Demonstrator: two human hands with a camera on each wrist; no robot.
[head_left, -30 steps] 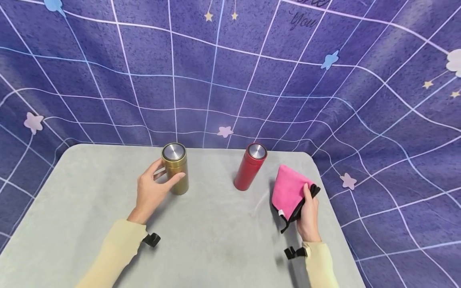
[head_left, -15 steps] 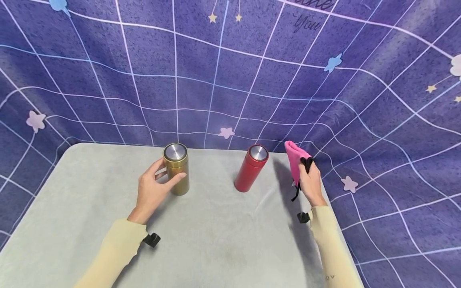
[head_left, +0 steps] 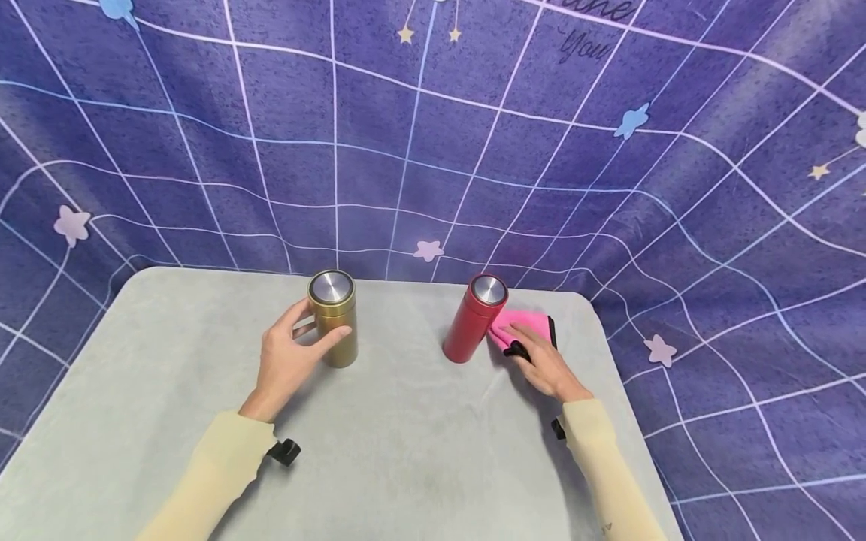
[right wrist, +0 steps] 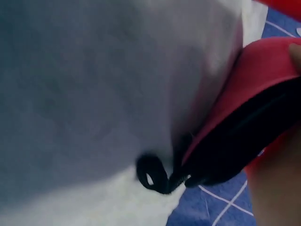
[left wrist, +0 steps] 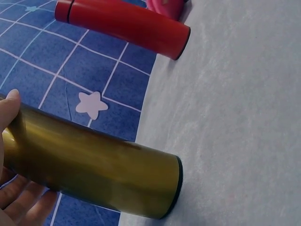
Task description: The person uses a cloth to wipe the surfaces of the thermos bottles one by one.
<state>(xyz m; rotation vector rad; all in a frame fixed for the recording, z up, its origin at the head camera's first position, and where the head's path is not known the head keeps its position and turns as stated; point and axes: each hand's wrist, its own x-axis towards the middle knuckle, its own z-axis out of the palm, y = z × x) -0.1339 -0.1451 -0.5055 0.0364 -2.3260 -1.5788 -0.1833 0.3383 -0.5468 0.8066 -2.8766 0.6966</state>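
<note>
My left hand (head_left: 287, 361) grips a gold thermos bottle (head_left: 340, 348), which stands upright on the table. In the left wrist view the thumb lies over the gold body (left wrist: 103, 162) and the fingers reach round beneath it. To the right stands a red thermos bottle (head_left: 468, 329), its steel-topped lid upward. Just beyond its right side, my right hand (head_left: 546, 370) holds a pink cloth (head_left: 537, 323) with black edging low over the table. The right wrist view shows its pink side (right wrist: 265, 61), the folded black border and a small black loop (right wrist: 151, 172).
The grey table (head_left: 406, 451) meets a purple-blue curtain (head_left: 379, 113) with grid lines and stars along its back and right edges. In the left wrist view the red bottle (left wrist: 131, 28) is close to the table's back edge.
My right hand first lifted the pink cloth up at the right, then brought it left and down beside the red bottle. The left hand and both bottles have stayed in place.
</note>
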